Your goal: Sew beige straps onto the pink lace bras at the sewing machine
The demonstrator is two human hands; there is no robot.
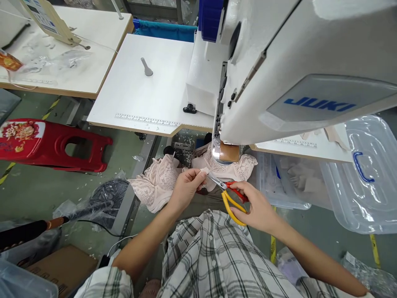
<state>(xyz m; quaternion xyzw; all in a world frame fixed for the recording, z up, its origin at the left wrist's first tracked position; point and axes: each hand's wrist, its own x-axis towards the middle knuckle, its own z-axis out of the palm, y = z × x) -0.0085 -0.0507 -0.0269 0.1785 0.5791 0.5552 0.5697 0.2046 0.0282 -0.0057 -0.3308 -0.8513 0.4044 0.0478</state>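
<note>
Pale pink lace bras hang in front of me under the sewing machine, one cup to the left and more lace to the right. My left hand pinches a small edge of the pale fabric between thumb and fingertips. In my right hand is a pair of scissors with one red and one yellow handle. Their blades point left and their tips meet the fabric at my left fingertips. Whether the blades are fully closed is hard to make out.
A white table with a printed ruler edge lies ahead to the left. A red plastic stool stands on the floor at left. Clear plastic boxes sit at right, and a cardboard box is at lower left.
</note>
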